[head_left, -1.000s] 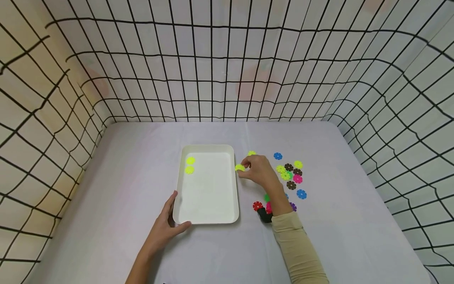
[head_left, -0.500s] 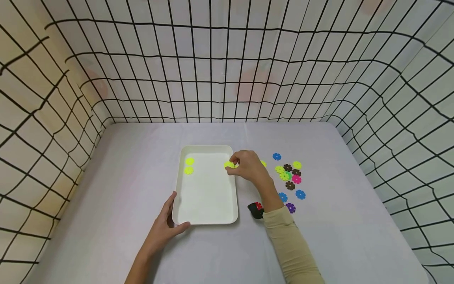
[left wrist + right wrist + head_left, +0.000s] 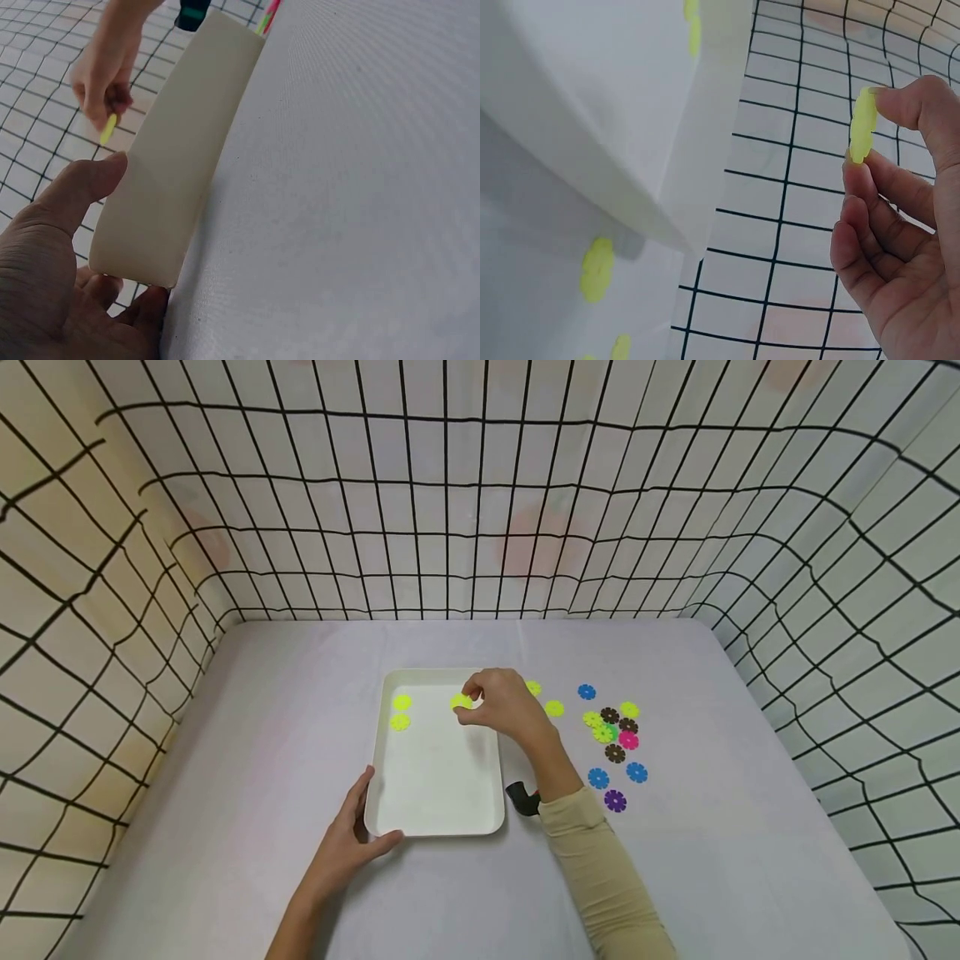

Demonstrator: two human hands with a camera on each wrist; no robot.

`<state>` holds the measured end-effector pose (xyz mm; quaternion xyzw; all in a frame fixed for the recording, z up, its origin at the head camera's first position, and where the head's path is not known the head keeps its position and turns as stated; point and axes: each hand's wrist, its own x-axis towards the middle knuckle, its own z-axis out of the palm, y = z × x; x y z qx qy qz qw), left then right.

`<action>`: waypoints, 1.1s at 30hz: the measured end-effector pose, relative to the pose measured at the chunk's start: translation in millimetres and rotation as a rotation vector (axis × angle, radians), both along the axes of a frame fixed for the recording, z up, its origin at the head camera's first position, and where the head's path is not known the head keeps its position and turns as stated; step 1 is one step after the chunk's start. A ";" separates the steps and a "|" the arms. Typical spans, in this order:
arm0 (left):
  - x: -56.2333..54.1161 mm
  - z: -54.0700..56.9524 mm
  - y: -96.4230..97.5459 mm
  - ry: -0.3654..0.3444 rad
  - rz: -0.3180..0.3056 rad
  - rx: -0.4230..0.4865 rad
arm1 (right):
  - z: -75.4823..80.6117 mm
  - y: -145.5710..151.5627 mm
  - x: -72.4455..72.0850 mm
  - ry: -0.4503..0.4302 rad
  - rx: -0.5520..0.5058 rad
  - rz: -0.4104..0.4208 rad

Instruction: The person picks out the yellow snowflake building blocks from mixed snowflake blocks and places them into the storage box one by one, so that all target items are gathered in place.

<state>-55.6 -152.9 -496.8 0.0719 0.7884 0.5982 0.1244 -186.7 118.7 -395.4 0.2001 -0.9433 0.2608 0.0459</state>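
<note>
Between thumb and fingertips, my right hand (image 3: 501, 703) pinches a yellow notched disc (image 3: 863, 126) by its edges, held above the upper right part of the white tray (image 3: 442, 793). Two more yellow discs (image 3: 401, 702) lie in the tray's upper left, one below the other. My left hand (image 3: 347, 835) holds the tray's lower left corner, the thumb on the near rim and the fingers along the left side. In the left wrist view that thumb (image 3: 90, 184) lies against the tray's outer wall (image 3: 169, 165).
Right of the tray lie loose discs, among them yellow (image 3: 554, 708), blue (image 3: 587, 692), brown (image 3: 615, 753), pink (image 3: 628, 740) and purple (image 3: 615, 801) ones. A black wrist-worn piece (image 3: 522, 799) shows beside my right sleeve (image 3: 600, 868). Black wire mesh (image 3: 465, 510) surrounds the table's back and sides.
My right hand has carried the yellow disc leftward from beside the tray's right rim to over the tray. The left hand has stayed at the tray's corner.
</note>
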 end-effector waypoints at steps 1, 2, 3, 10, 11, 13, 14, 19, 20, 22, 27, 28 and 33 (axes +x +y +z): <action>0.0 0.2 -0.3 -0.001 0.002 -0.001 | 1.4 -2.4 -0.4 0.001 0.000 0.005; 0.0 0.3 -0.7 -0.003 0.004 0.000 | 2.5 -4.8 -1.0 0.004 0.001 0.011; 0.0 0.4 -1.1 -0.004 0.006 0.000 | 3.8 -7.5 -1.2 0.008 0.006 0.015; 0.2 0.1 -3.9 -0.005 0.018 0.000 | 10.8 -27.6 -3.8 0.003 -0.023 0.058; 0.3 0.1 -4.2 -0.003 0.019 0.002 | 11.0 -30.5 -4.3 0.003 -0.027 0.068; 0.5 0.0 -4.7 0.000 0.018 0.009 | 10.7 -36.3 -5.4 0.008 -0.028 0.086; 0.7 0.0 -4.9 0.002 0.018 0.008 | 10.5 -39.1 -5.9 0.012 -0.027 0.096; 1.7 0.7 -6.4 0.007 0.023 -0.008 | 8.5 -50.7 -7.4 0.027 -0.014 0.117; 1.8 0.9 -6.7 0.008 0.025 -0.013 | 8.2 -52.7 -7.5 0.029 -0.012 0.121; 1.7 1.0 -7.3 0.014 0.022 -0.015 | 7.6 -56.7 -7.8 0.027 -0.006 0.127; 0.2 0.2 -7.2 0.017 0.021 0.005 | 5.2 -64.6 -9.3 -0.003 -0.005 0.147; -0.2 -0.1 -6.7 0.015 0.020 0.008 | 4.4 -65.5 -9.5 -0.010 -0.004 0.148; -2.4 -1.6 -3.2 0.009 0.013 0.000 | -0.6 -67.1 -9.9 -0.021 0.013 0.137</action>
